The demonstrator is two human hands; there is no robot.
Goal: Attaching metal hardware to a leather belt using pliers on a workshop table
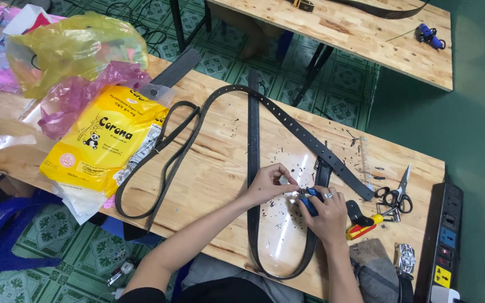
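Right now both hands meet over a dark belt (252, 168) on the tabletop (209, 174). The right hand (328, 216) has its grip clenched on a blue-handled tool (310, 201); the left hand (268, 182) pinches the strap at the tool's tip. Seemingly a hole is being worked, which calls for steady pressure. Scissors (395, 193) and a yellow packet (105, 143) lie apart. Fingers hide the tool's head.
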